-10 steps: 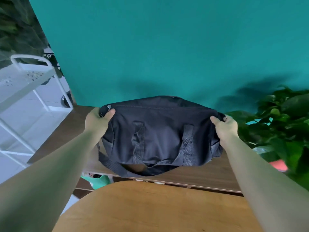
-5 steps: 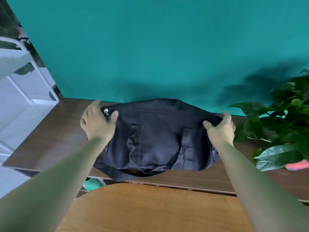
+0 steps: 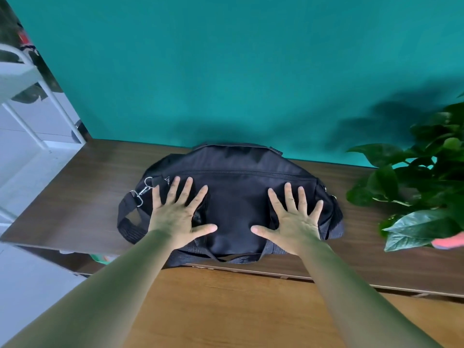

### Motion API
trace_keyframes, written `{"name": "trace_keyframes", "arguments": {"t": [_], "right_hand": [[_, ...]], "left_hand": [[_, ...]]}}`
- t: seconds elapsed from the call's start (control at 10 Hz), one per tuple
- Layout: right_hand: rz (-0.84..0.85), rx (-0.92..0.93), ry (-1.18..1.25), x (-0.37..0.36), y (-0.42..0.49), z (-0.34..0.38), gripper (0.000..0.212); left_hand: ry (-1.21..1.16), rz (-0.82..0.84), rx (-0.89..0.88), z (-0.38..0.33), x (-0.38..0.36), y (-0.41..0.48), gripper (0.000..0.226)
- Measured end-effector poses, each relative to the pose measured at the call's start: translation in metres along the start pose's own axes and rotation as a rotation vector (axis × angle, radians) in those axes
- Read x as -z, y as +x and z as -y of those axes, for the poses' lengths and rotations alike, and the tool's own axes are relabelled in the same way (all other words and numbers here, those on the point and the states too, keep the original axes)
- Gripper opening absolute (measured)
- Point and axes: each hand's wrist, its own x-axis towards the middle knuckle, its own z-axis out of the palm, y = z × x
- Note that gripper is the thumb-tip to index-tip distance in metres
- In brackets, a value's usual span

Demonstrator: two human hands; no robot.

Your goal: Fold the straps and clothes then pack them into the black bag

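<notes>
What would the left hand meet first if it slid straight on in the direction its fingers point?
The left hand lies flat on the black bag; just ahead runs the bag's zipper, likely the first thing met. Behind it come the bag's rear edge and the teal wall, though depth is unclear.

We find the bag (image 3: 233, 209) on the table (image 3: 75, 192), backed against the wall (image 3: 226, 71). Our left hand (image 3: 175, 217) rests flat on the bag's left half, our right hand (image 3: 297, 222) on its right half. A strap (image 3: 128, 223) loops off the bag's left end. Left of the bag stands a rack (image 3: 20, 74), right of it a plant (image 3: 426, 177), before it a board (image 3: 238, 310)
</notes>
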Motion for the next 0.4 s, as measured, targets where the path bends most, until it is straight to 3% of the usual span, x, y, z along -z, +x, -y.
{"name": "trace_keyframes", "arguments": {"t": [0.4], "right_hand": [[0.087, 0.020, -0.022, 0.027, -0.039, 0.005, 0.090]], "left_hand": [[-0.017, 0.110, -0.071, -0.010, 0.046, -0.035, 0.098]]}}
